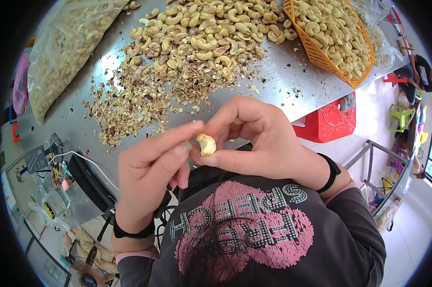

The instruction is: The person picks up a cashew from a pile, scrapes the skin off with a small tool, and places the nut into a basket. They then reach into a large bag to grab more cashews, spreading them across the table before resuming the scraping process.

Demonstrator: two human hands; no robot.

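A pale cashew with a browner upper end is held in front of my chest, above the near edge of the metal table. My right hand pinches it between thumb and forefinger, the other fingers curled behind. From the other side, the thumb and forefinger of my left hand close on the cashew's left end. Beyond the hands lies a heap of cashews, some with brown skin on them. Flakes of peeled skin and small bits are spread on the table nearer to me.
An orange basket full of cashews stands at the far right of the metal table. A large clear bag of cashews lies at far left. A black case and a cable are at left; a red container stands beyond the right edge.
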